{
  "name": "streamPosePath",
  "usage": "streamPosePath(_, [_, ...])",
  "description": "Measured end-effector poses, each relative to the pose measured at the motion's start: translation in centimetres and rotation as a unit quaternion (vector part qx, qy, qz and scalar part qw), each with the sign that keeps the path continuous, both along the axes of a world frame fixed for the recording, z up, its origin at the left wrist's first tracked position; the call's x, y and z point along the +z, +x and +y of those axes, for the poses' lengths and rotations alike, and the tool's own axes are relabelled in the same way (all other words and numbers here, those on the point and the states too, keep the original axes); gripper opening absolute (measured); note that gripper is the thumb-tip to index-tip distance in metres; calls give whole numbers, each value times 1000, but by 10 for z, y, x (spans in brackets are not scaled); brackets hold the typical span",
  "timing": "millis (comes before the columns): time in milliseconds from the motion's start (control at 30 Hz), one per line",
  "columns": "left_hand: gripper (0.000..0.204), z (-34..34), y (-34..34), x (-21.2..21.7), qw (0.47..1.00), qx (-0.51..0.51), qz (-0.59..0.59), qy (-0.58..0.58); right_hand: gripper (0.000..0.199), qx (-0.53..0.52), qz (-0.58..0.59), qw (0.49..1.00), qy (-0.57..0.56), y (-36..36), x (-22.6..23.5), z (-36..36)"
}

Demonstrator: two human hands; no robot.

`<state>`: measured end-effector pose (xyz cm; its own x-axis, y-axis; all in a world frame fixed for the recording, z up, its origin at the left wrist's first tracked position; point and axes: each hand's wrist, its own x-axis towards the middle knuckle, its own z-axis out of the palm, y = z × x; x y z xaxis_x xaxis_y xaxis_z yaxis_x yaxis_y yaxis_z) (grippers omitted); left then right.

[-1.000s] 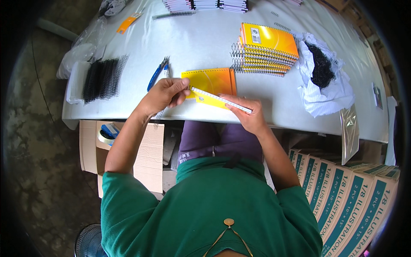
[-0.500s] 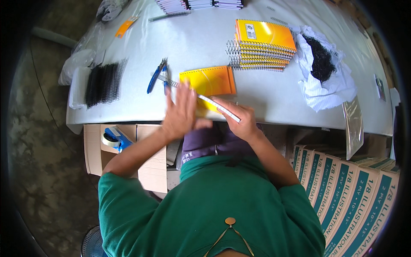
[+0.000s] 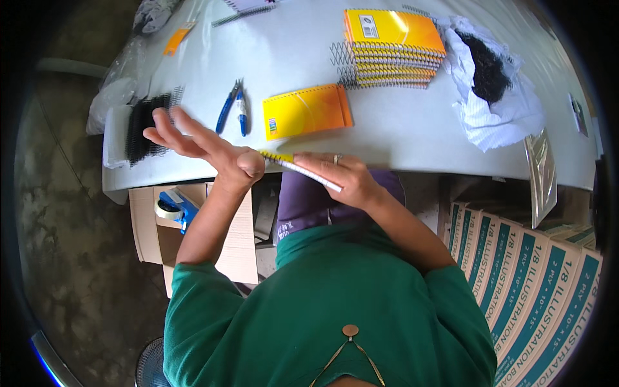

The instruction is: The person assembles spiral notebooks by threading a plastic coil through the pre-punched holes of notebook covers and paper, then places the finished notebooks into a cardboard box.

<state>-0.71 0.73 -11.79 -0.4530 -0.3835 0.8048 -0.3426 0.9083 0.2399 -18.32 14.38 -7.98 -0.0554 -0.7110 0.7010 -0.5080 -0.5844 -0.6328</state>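
Note:
My right hand (image 3: 345, 178) grips a small yellow notebook (image 3: 316, 178) near the table's front edge, its white page edge tilted up toward me. A dark wire coil (image 3: 276, 157) shows along the notebook's left end; the rest of it is hidden. My left hand (image 3: 209, 149) is open, fingers spread out to the left, its thumb side close to the coil; whether they touch I cannot tell. Just beyond lies a yellow-orange notebook cover set (image 3: 303, 113) with punched holes along its far edge. Blue-handled pliers (image 3: 233, 108) rest left of it.
Several coil-bound yellow notebooks (image 3: 393, 51) are stacked at the back. Right of them, black coils (image 3: 489, 74) sit on crumpled white wrapping (image 3: 487, 132). More dark coils (image 3: 145, 126) stand at the left. Below the table are an open carton (image 3: 145, 226) with a tape dispenser (image 3: 184, 208), and stacked boxes (image 3: 529, 277).
My left hand has moved left, away from over the notebook, its fingers spreading. The coil stretch that stuck out toward the pliers no longer shows. The view has shifted slightly.

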Motion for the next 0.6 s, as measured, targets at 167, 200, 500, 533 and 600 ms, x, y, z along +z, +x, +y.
streamPosePath(167, [102,47,-9,9,961,-184,-173,-109,42,-54,-4,997,47,-4,-2,-2])
streamPosePath(200, [100,31,-18,9,957,-126,-110,-236,46,-52,37,997,45,-8,-3,-6])
streamPosePath(500, [94,39,1,8,940,-146,-274,-141,59,26,-106,993,48,4,-11,-10])
streamPosePath(533, [92,28,15,-10,938,-68,-295,-169,64,16,-40,993,114,6,-3,-5])
streamPosePath(600, [96,19,10,-18,954,-6,-263,-144,69,37,-5,997,72,5,-5,-11])
